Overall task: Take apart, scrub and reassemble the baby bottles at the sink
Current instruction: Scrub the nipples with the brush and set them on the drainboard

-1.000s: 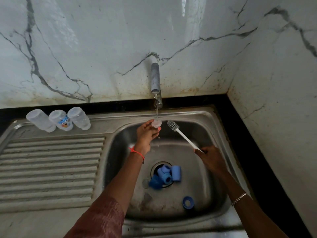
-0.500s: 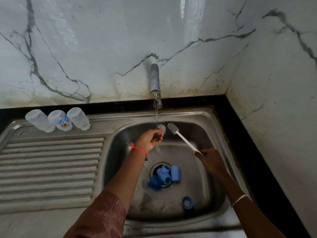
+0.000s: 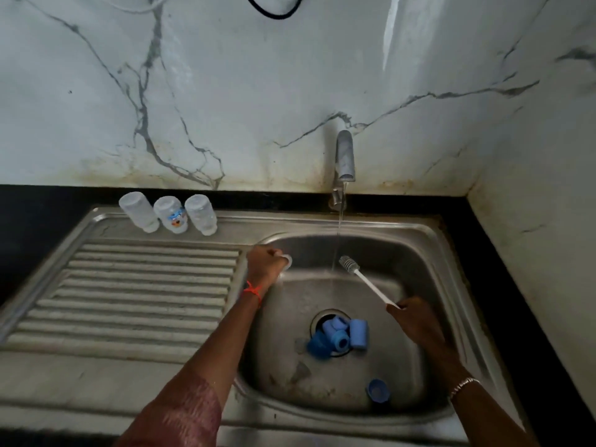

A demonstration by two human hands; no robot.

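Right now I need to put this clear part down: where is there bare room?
The ridged drainboard, in front of the three bottles and left of the basin, is bare. The basin is crowded: blue parts over the drain, a ring front right.

The wall (image 3: 290, 75) is white marble with grey veins and yellow-brown stains along its lower edge; a black cable (image 3: 274, 12) loops at top centre. The counter (image 3: 48, 201) is black. The sink (image 3: 419, 235), its ribbed drainboard (image 3: 129, 285) at left and the tap (image 3: 344, 156) are dull steel grey. Three bottles (image 3: 170, 214) at upper left are frosted clear, the middle one printed in blue and orange. The teat (image 3: 288, 261) is pale and translucent. The brush (image 3: 364, 280) has a white handle and a grey-and-white head. The caps (image 3: 335, 337) at centre are light and darker blue; the ring (image 3: 378, 390) at lower right is blue. A red thread (image 3: 253, 290) circles one wrist, a silver bracelet (image 3: 464, 383) the other; the sleeve (image 3: 183, 411) is mottled pinkish red.
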